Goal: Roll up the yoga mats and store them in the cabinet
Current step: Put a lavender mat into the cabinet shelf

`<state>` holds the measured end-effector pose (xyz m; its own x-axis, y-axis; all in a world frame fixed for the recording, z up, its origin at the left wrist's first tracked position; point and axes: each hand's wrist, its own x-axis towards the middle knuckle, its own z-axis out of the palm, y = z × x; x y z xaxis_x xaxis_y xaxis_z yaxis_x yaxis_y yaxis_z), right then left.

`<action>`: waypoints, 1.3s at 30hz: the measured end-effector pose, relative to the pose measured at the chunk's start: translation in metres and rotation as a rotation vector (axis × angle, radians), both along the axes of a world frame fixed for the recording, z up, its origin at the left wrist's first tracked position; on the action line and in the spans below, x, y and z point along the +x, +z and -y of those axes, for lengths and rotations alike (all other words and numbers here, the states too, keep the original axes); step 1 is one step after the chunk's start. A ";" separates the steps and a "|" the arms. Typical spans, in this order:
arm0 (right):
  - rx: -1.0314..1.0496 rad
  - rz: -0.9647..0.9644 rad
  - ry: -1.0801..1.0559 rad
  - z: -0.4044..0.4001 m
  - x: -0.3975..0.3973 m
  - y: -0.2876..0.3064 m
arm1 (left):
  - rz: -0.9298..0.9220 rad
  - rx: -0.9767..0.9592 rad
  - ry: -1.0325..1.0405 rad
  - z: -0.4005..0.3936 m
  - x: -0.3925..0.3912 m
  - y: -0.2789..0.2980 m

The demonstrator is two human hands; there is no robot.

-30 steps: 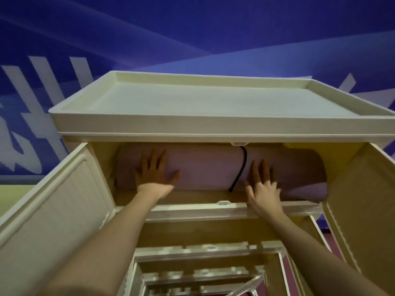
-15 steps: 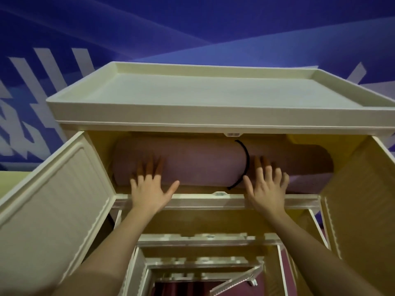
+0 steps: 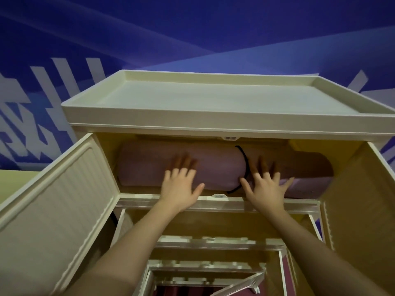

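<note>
Now, fingers (image 3: 185, 165) of my left hand (image 3: 179, 186) spread straight, released, flat against the rolled pink yoga mat (image 3: 149, 165). Right hand (image 3: 266, 189) likewise splayed, grasping nothing, pressing just right of the black strap (image 3: 245, 161). Mat lies lengthwise in the top compartment of the cream cabinet (image 3: 213, 122). Left door (image 3: 53, 210) and right door (image 3: 359, 210) stand open. Blue wall (image 3: 192, 28) behind.
</note>
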<state>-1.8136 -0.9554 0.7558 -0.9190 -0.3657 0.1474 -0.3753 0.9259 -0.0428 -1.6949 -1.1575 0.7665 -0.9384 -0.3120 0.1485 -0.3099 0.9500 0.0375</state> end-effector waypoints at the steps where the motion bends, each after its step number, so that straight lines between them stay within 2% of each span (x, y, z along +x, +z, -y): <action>1: -0.008 -0.021 0.014 -0.004 0.002 -0.002 | -0.006 0.020 -0.078 -0.012 -0.010 0.001; 4: -0.047 -0.075 0.069 -0.015 0.001 -0.007 | 0.005 0.068 -0.172 -0.045 -0.037 -0.001; 9: -0.113 -0.029 0.129 -0.034 -0.002 -0.012 | -0.003 0.059 -0.092 -0.060 -0.055 -0.020; 10: -0.168 -0.029 0.113 -0.042 -0.001 -0.022 | -0.011 0.052 -0.083 -0.061 -0.056 -0.023; 13: -0.430 0.026 -0.119 -0.068 0.003 -0.043 | 0.002 0.028 -0.060 -0.063 -0.060 -0.021; 14: -0.449 0.033 -0.184 -0.075 0.001 -0.047 | 0.022 0.029 -0.046 -0.063 -0.063 -0.019; 17: -0.318 0.073 -0.218 -0.090 -0.007 -0.046 | 0.080 0.029 -0.005 -0.065 -0.072 -0.015; 20: -0.342 0.127 -0.176 -0.084 -0.020 -0.047 | 0.091 0.055 0.009 -0.066 -0.070 -0.016; 24: -0.415 0.198 -0.168 -0.069 -0.036 -0.048 | -0.021 0.049 -0.030 -0.056 -0.082 -0.016; 30: -0.403 0.233 -0.055 -0.061 -0.073 -0.028 | 0.019 0.099 -0.002 -0.042 -0.111 -0.010; 35: -0.340 0.201 -0.083 -0.067 -0.066 -0.033 | -0.014 0.085 -0.012 -0.049 -0.107 -0.022; 39: -0.239 0.017 -0.191 -0.070 -0.041 -0.028 | -0.011 0.037 -0.005 -0.058 -0.084 -0.035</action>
<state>-1.8548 -0.8859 0.7274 -0.9708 -0.1427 0.1926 -0.1927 0.9426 -0.2726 -1.7792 -1.0994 0.7312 -0.9384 -0.3127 0.1467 -0.3045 0.9495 0.0762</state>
